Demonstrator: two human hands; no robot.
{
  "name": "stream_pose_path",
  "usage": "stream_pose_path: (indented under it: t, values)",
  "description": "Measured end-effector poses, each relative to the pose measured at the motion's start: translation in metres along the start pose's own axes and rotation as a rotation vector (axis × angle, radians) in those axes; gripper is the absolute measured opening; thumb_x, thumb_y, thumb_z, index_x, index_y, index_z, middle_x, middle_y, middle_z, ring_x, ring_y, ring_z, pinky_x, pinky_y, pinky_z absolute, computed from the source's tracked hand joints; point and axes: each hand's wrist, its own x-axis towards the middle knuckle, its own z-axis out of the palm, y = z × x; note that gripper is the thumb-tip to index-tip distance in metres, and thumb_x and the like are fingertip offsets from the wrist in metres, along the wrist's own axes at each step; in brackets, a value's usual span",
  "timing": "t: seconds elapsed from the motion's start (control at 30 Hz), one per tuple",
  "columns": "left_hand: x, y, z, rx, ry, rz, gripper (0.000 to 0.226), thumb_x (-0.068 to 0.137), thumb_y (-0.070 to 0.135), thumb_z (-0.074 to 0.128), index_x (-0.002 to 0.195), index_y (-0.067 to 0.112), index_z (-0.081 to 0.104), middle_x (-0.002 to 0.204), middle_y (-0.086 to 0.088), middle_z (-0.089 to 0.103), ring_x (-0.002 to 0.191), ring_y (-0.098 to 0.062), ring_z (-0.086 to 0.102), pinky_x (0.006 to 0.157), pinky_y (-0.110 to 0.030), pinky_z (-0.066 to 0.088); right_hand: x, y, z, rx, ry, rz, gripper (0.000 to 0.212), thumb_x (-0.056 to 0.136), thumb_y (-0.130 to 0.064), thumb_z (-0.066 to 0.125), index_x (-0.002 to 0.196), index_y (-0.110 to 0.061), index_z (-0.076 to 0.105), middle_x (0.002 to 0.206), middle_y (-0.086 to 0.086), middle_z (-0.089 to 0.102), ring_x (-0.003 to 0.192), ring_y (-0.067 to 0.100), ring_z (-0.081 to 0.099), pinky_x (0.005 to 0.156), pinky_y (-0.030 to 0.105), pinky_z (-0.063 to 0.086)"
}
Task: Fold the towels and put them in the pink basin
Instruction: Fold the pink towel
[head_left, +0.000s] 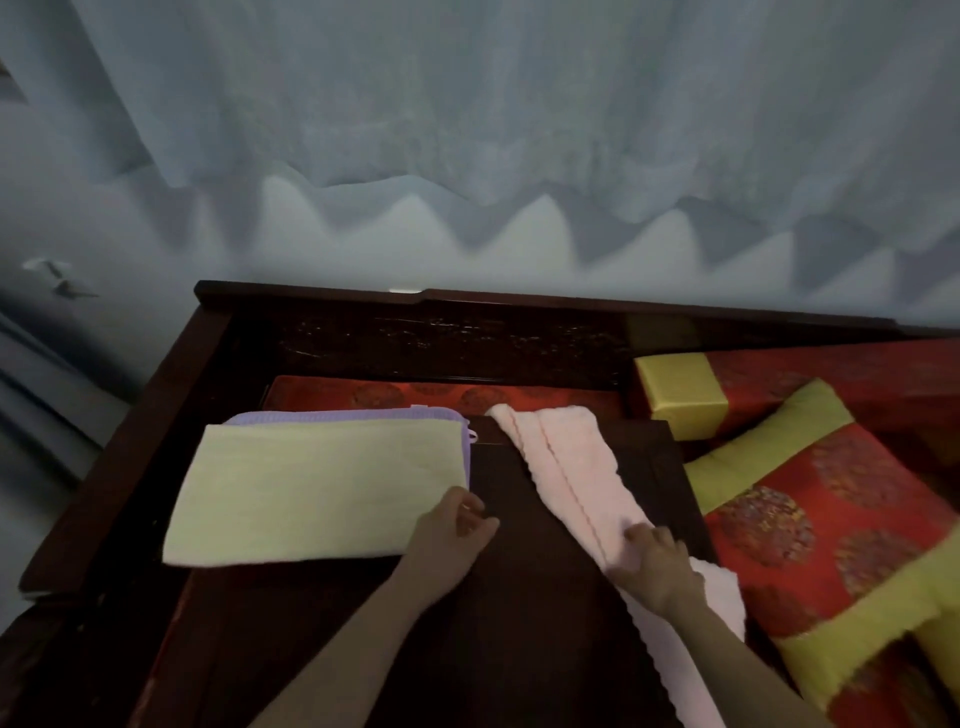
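Yellow towel (311, 493), folded flat, lies atop a purple towel (337, 415) on the table's (519, 649) left side. L hand (457, 525) curls at its near-right corner; can't tell if it's pinching it. Pink towel (566, 467) runs diagonally across the dark wood, w/ R hand (654, 566) clutching a bunch of it. Red-and-yellow cushion (831, 519) sits at right.
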Motion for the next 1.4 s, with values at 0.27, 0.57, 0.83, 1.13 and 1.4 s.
stream_pose_path:
  t: [0.27,0.57,0.83,1.13,1.4]
  values:
    - [0.065,-0.017,0.098,-0.234,-0.005,-0.346,0.019,0.085,0.029,0.063,0.097,0.016,0.055,0.105,-0.015,0.066,0.102,-0.031,0.063,0.093,-0.046,0.052,0.006,0.024,0.007,0.006,0.018,-0.098,0.066,0.080,-0.033,0.064,0.139,-0.028,0.036,0.137,0.002,0.035,0.124,0.026,0.033,0.093,0.044,0.046]
    - [0.092,0.021,0.143,-0.793,0.069,-0.576,0.063,0.083,0.017,0.069,0.138,0.007,0.040,0.130,-0.016,0.052,0.096,-0.024,0.057,0.064,-0.033,0.053,0.015,0.042,0.005,0.084,-0.010,-0.250,0.053,0.079,-0.031,0.038,0.127,-0.018,0.059,0.127,0.008,0.058,0.113,0.028,0.053,0.090,0.031,0.043]
    - [0.062,0.042,0.151,-0.471,0.033,-0.400,0.050,0.087,0.031,0.063,0.129,0.008,0.052,0.126,-0.007,0.057,0.108,-0.026,0.056,0.091,-0.040,0.050,0.005,0.052,-0.010,0.352,-0.026,-0.197,0.037,0.094,-0.018,0.044,0.057,-0.023,0.042,0.057,-0.004,0.048,0.071,0.023,0.051,0.058,0.032,0.030]
    - [-0.070,-0.070,0.137,-0.224,-0.177,-0.434,0.104,0.032,0.057,0.071,0.119,0.001,0.063,0.118,-0.007,0.065,0.109,-0.021,0.062,0.086,-0.025,0.049,-0.012,0.078,0.005,0.480,0.019,0.007,0.020,0.096,-0.022,0.045,0.094,-0.009,0.060,0.094,0.013,0.067,0.086,0.029,0.061,0.075,0.034,0.045]
    - [-0.062,-0.046,0.119,-0.289,0.005,-0.294,0.049,0.068,0.046,0.067,0.108,0.019,0.058,0.114,-0.011,0.067,0.086,-0.018,0.068,0.076,-0.035,0.058,-0.015,0.067,-0.006,0.846,0.099,-0.156,0.051,0.077,-0.010,0.063,0.122,-0.028,0.045,0.121,0.003,0.055,0.112,0.021,0.053,0.094,0.039,0.045]
